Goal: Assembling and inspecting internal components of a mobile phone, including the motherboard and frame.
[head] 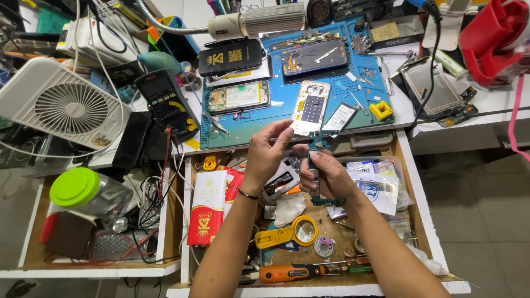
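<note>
Circuit board (316, 172) upright over open drawer (419, 204) | right hand (327, 175) fingers closed around its middle | left hand (266, 153) thumb and forefinger pinched at its top edge, beside blue mat (265, 118).

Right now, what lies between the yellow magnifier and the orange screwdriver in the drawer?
In the head view, bare drawer bottom separates yellow magnifier from orange screwdriver.

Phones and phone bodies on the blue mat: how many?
4. A black phone at the mat's upper left, an opened one below it, a dark opened one at top centre, a pale frame just above the hands. Clutter may hide more.
</note>
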